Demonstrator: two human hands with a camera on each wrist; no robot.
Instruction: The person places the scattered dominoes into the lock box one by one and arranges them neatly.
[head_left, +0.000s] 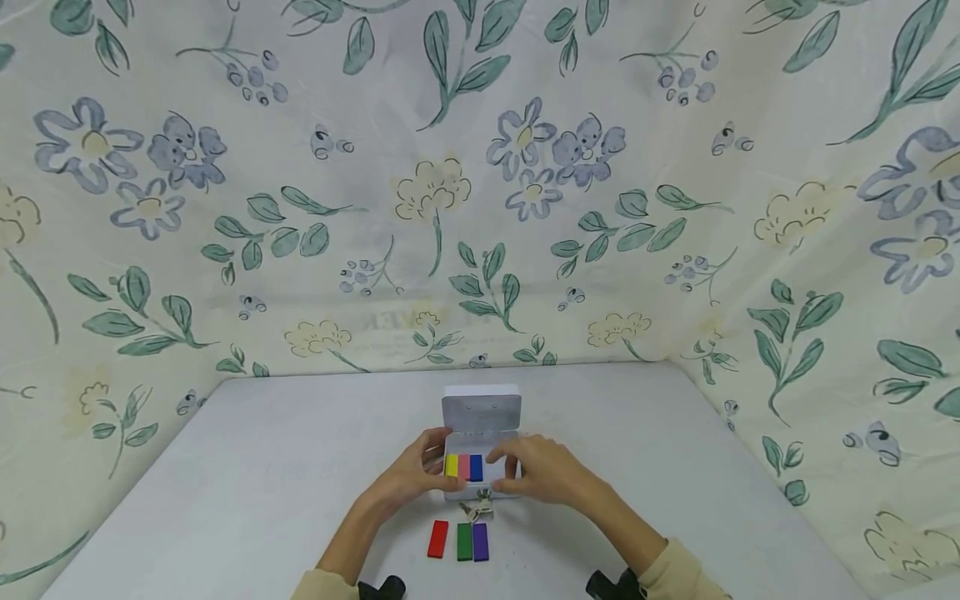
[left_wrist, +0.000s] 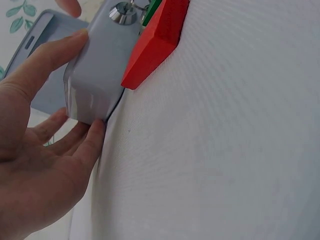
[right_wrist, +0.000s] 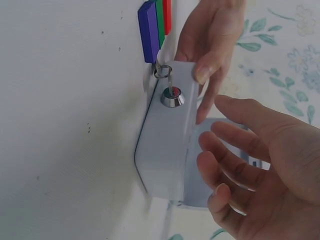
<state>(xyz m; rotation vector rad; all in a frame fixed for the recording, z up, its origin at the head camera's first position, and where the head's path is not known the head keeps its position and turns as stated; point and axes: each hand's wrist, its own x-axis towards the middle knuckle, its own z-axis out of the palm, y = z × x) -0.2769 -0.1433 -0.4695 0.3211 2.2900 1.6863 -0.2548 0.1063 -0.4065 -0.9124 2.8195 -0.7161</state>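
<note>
A small pale-grey lockbox (head_left: 482, 414) stands with its lid raised. My left hand (head_left: 408, 477) grips its left end, with the thumb at the front rim and the fingers against the side, as the left wrist view shows. Over the right part of the box hovers my right hand (head_left: 547, 471), fingers loosely bent and nothing between them in the right wrist view. Inside, toward the left, a yellow block (head_left: 452, 467), a pink block (head_left: 464, 467) and a blue block (head_left: 476, 467) lie side by side. A key sits in the front lock (right_wrist: 172, 97).
On the white table (head_left: 300, 433) in front of the box lie a red block (head_left: 437, 539), a green block (head_left: 465, 542) and a purple block (head_left: 481, 542). Keys (head_left: 476, 509) on a ring hang from the lock. A flowered cloth (head_left: 390, 250) rises behind the table.
</note>
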